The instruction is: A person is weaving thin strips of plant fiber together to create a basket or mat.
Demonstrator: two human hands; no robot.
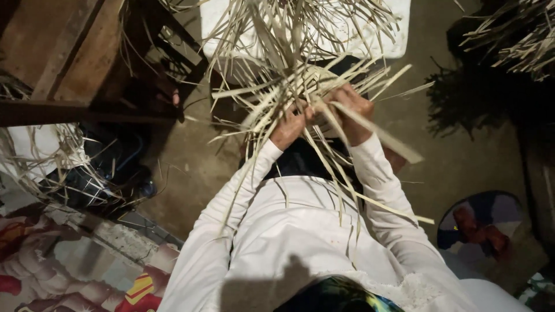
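A loose bundle of pale dried leaf strips (289,63) fans out in front of me, over my lap. My left hand (291,126) is closed on several strips near the middle of the bundle. My right hand (351,110) grips strips right beside it, with one broad strip (384,138) running down to the right from under the fingers. Both arms wear long white sleeves. More thin strips hang down over my white garment (289,231). Where the strips cross under my fingers is hidden.
A white surface (381,34) lies behind the bundle. Dark wooden furniture (69,58) stands at the upper left, more dried strips (520,40) at the upper right and at the left (40,162). A patterned cloth (87,271) and a round patterned mat (483,228) lie on the earthen floor.
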